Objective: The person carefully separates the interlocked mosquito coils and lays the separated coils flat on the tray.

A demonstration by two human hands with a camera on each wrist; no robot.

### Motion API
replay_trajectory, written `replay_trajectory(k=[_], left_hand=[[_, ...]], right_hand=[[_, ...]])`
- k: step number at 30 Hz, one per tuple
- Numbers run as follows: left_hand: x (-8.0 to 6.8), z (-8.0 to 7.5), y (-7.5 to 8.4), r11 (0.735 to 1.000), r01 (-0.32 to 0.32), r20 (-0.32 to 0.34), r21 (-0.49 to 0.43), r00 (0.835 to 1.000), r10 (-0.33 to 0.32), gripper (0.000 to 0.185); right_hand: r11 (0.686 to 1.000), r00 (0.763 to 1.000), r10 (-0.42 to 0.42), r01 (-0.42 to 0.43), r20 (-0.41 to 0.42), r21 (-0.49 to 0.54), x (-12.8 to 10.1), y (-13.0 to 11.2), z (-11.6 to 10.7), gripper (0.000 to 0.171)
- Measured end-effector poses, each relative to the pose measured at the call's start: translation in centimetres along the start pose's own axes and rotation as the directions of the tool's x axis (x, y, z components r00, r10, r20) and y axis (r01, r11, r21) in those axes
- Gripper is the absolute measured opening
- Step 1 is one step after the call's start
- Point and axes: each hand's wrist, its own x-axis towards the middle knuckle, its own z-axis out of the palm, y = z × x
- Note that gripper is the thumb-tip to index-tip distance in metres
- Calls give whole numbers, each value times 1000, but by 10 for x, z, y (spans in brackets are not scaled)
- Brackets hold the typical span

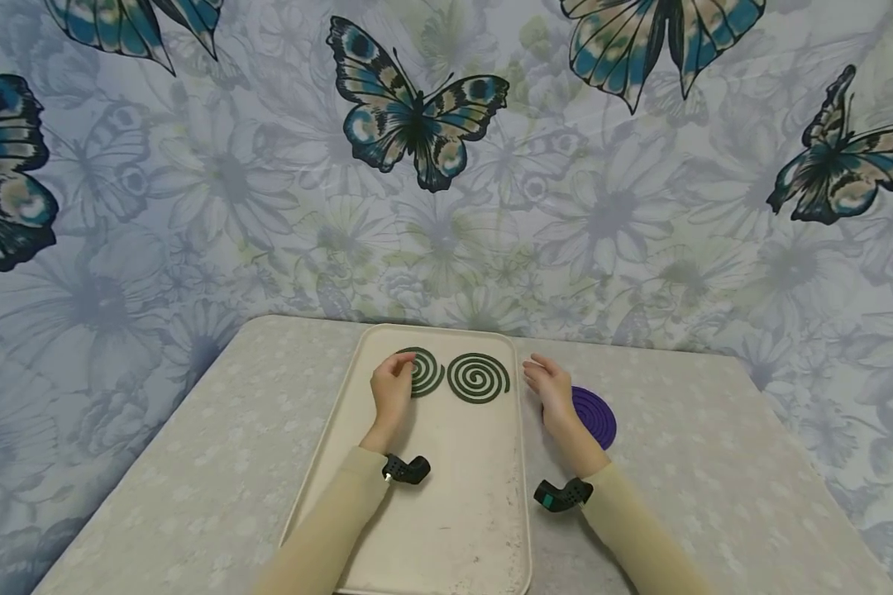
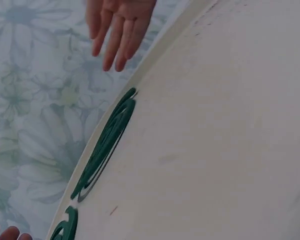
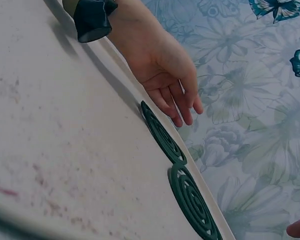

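Observation:
Two dark green spiral coils lie side by side at the far end of a cream tray [image 1: 446,512]. My left hand [image 1: 398,368] rests over the left coil [image 1: 426,372], its relaxed fingers touching the coil's near edge; the right wrist view shows that hand [image 3: 177,102] and coil [image 3: 162,132]. The right coil [image 1: 479,378] lies free between my hands, also seen in the left wrist view [image 2: 107,145]. My right hand [image 1: 542,373] hovers open just outside the tray's right rim, fingers straight and holding nothing. It partly covers a purple spiral coil [image 1: 597,416] on the table.
The tray sits on a pale patterned table [image 1: 193,463] pushed against a wall with butterfly wallpaper [image 1: 417,116]. A small black camera is strapped on each wrist [image 1: 408,469]. The near part of the tray carries nothing.

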Motion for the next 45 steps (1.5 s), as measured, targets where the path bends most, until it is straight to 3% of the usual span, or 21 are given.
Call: replay_trajectory(k=[7,11,13,17,21,23,26,29,35,38,42,45], left_hand=[[-26,36,8,996,-80,140,48,987,72,20],[-48,61,18,992,-125,261,15,958,117,20],[-59,74,24,992,-123,323,31,940,107,21],[-80,96,35,995,-80,476,57,879,44,31],[-96,111,41,995,-18,621,93,783,-44,48],[-102,116,42,991,-3,663,135,743,-88,54],[-110,124,43,985,9,686,172,716,-126,60],[-114,129,44,986,43,670,159,729,-140,62],[-114,131,43,986,158,605,44,782,-152,58],[-112,130,42,976,217,574,-11,801,-171,54],[-109,128,42,955,289,546,-71,812,-205,51],[-105,126,42,958,269,520,-96,835,-182,47]], right_hand=[[996,998,-4,-1,-56,-93,-1,-2,-46,45],[989,994,-32,16,-107,-149,-4,1,-73,45],[985,989,-51,28,-138,-168,-5,3,-84,44],[977,982,-67,28,-178,-212,-9,6,-99,42],[964,980,-49,-4,-192,-267,-15,8,-106,44],[957,979,-40,-20,-198,-288,-18,8,-107,46],[956,979,-43,-19,-201,-294,-23,7,-106,48],[959,975,-48,-16,-218,-281,-26,7,-107,47],[990,974,-12,-20,-224,-138,-32,9,-113,48],[990,981,8,-36,-192,-140,-33,9,-114,49],[983,984,21,-53,-177,-177,-33,6,-114,45],[987,984,21,-49,-176,-155,-32,1,-112,46]])
